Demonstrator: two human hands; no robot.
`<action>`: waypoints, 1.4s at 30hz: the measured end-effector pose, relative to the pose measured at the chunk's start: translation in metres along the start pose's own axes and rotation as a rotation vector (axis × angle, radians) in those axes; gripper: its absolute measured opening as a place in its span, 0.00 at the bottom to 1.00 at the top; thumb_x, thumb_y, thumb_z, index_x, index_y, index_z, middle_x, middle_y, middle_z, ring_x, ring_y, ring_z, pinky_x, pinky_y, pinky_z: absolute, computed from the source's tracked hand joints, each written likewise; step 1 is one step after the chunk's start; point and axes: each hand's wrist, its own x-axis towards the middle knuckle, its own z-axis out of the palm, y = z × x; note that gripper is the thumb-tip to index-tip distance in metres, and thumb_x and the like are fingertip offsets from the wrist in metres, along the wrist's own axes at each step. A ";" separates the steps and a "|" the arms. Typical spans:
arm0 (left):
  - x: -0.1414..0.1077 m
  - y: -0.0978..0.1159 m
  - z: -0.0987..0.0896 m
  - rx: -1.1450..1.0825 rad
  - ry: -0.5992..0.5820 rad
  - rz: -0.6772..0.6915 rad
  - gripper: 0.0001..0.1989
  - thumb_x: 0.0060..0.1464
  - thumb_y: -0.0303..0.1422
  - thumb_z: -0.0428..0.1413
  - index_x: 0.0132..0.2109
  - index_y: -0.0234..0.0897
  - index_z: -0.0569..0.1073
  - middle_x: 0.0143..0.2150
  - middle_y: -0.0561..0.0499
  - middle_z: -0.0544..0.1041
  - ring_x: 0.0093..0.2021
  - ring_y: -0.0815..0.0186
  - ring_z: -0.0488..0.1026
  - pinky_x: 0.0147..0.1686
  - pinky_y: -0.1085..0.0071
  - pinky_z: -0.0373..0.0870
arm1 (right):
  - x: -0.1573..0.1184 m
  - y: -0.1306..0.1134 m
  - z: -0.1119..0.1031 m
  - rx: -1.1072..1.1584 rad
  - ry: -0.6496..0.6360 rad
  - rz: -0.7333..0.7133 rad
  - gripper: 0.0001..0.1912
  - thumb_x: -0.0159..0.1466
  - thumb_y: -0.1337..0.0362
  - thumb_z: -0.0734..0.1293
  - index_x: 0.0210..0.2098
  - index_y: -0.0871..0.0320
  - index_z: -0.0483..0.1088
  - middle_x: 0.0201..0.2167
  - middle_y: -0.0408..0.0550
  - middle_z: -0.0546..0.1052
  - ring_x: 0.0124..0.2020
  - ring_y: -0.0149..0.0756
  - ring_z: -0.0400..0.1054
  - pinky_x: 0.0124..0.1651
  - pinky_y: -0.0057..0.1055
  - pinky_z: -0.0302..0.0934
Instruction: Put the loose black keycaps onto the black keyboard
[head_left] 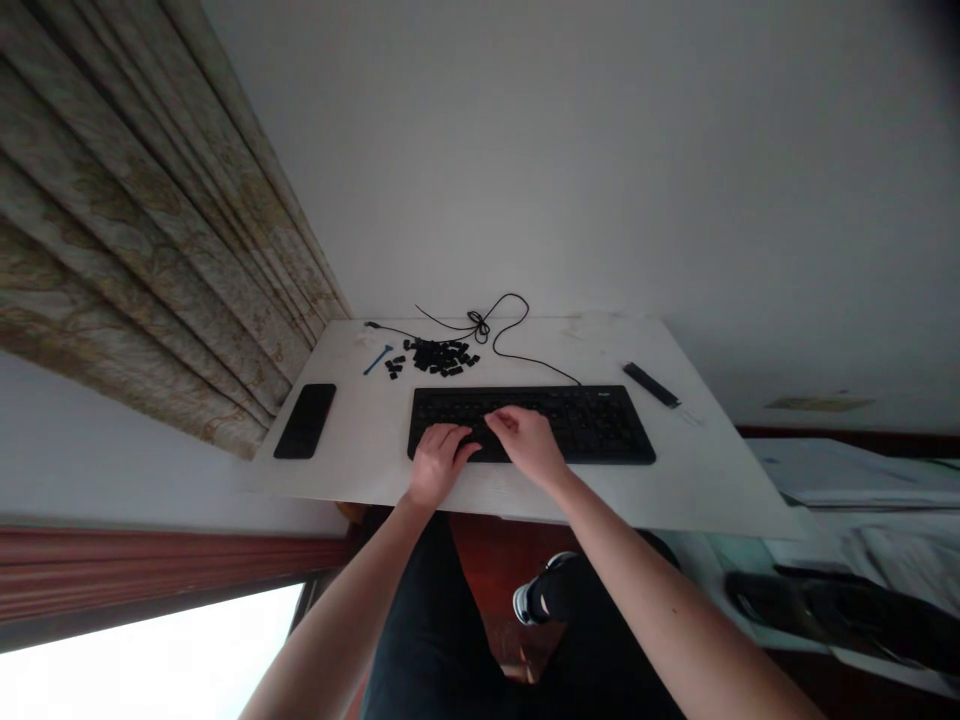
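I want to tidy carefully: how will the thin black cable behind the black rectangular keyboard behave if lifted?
The cable is probably floppy, since it lies in loose curves. Its bunched loops would likely rise together, as they look gathered at one spot. Pulling might tug the keyboard, because one end meets its back edge.

The place looked more like a room in a home than an office. A patterned curtain hung in deep folds on the left, and a small white table stood against a plain, pale wall, with a phone and a corded keyboard on it. Reddish-brown flooring showed beneath, and pale, flat things lay piled at the right, their details blurred.
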 end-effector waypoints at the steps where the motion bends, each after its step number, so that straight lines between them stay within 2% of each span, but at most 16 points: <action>1: -0.001 0.000 -0.001 -0.004 -0.014 0.027 0.12 0.62 0.38 0.54 0.47 0.37 0.75 0.39 0.45 0.78 0.42 0.59 0.74 0.45 0.60 0.74 | -0.010 -0.002 0.009 0.083 -0.055 0.002 0.13 0.65 0.56 0.63 0.34 0.55 0.76 0.35 0.50 0.81 0.36 0.40 0.75 0.40 0.30 0.65; 3: -0.004 0.000 -0.002 -0.007 -0.040 0.074 0.11 0.63 0.37 0.53 0.46 0.36 0.75 0.39 0.45 0.78 0.41 0.60 0.74 0.44 0.60 0.74 | -0.024 -0.004 0.024 0.215 -0.114 0.010 0.12 0.64 0.57 0.63 0.35 0.55 0.76 0.36 0.49 0.81 0.37 0.40 0.75 0.40 0.30 0.66; 6: -0.007 0.000 -0.003 -0.015 -0.071 0.128 0.10 0.64 0.34 0.51 0.46 0.36 0.74 0.39 0.45 0.78 0.41 0.60 0.74 0.44 0.61 0.73 | -0.036 -0.002 0.039 0.310 -0.090 0.088 0.13 0.64 0.56 0.63 0.37 0.56 0.77 0.36 0.49 0.81 0.37 0.40 0.75 0.38 0.30 0.67; 11: -0.005 0.002 -0.004 -0.006 -0.128 0.160 0.10 0.64 0.35 0.51 0.46 0.37 0.74 0.38 0.46 0.77 0.41 0.59 0.74 0.43 0.60 0.72 | -0.043 0.003 0.042 0.350 -0.105 0.140 0.16 0.63 0.54 0.62 0.41 0.55 0.78 0.35 0.48 0.81 0.34 0.38 0.74 0.32 0.29 0.66; 16: 0.003 0.005 -0.003 0.034 -0.161 0.100 0.14 0.61 0.41 0.54 0.48 0.36 0.72 0.42 0.43 0.77 0.45 0.56 0.73 0.47 0.57 0.69 | -0.038 0.016 0.026 0.383 -0.058 0.135 0.18 0.63 0.56 0.63 0.45 0.59 0.77 0.34 0.50 0.81 0.32 0.38 0.73 0.33 0.30 0.68; 22: 0.009 0.009 0.003 0.099 -0.195 0.097 0.16 0.61 0.41 0.53 0.51 0.37 0.72 0.50 0.43 0.75 0.51 0.55 0.71 0.55 0.53 0.64 | -0.010 0.037 -0.023 0.263 0.027 0.097 0.17 0.63 0.59 0.63 0.45 0.61 0.77 0.29 0.49 0.78 0.29 0.34 0.70 0.29 0.28 0.67; 26: 0.010 0.010 0.006 0.116 -0.219 0.102 0.18 0.61 0.41 0.53 0.53 0.37 0.71 0.53 0.42 0.74 0.54 0.54 0.70 0.57 0.52 0.62 | 0.005 0.041 -0.044 0.161 -0.056 0.025 0.15 0.65 0.59 0.62 0.43 0.58 0.76 0.33 0.49 0.79 0.29 0.33 0.70 0.27 0.26 0.63; 29: 0.009 0.009 0.007 0.123 -0.228 0.092 0.18 0.61 0.41 0.53 0.54 0.38 0.71 0.53 0.42 0.75 0.53 0.55 0.70 0.58 0.52 0.61 | 0.009 0.038 -0.044 0.081 -0.151 -0.043 0.14 0.66 0.60 0.61 0.44 0.58 0.76 0.34 0.49 0.79 0.28 0.32 0.70 0.30 0.27 0.63; 33: 0.009 0.009 0.007 0.121 -0.230 0.082 0.17 0.62 0.40 0.52 0.54 0.38 0.72 0.51 0.43 0.76 0.52 0.56 0.71 0.57 0.53 0.62 | 0.009 0.029 -0.037 -0.087 -0.259 -0.065 0.12 0.66 0.63 0.62 0.42 0.59 0.77 0.32 0.48 0.79 0.27 0.32 0.70 0.33 0.28 0.61; 38: 0.009 0.008 0.007 0.113 -0.209 0.083 0.15 0.62 0.37 0.53 0.53 0.38 0.72 0.49 0.43 0.76 0.49 0.57 0.72 0.54 0.54 0.65 | 0.015 0.018 -0.039 -0.141 -0.258 -0.070 0.12 0.66 0.64 0.62 0.43 0.58 0.77 0.33 0.48 0.80 0.30 0.32 0.71 0.36 0.27 0.61; 42: 0.008 0.007 0.006 0.117 -0.172 0.081 0.12 0.62 0.35 0.52 0.49 0.37 0.73 0.47 0.44 0.77 0.47 0.58 0.73 0.51 0.56 0.67 | 0.024 0.014 -0.039 -0.110 -0.294 -0.076 0.13 0.65 0.64 0.63 0.44 0.59 0.78 0.33 0.48 0.81 0.28 0.31 0.71 0.33 0.27 0.61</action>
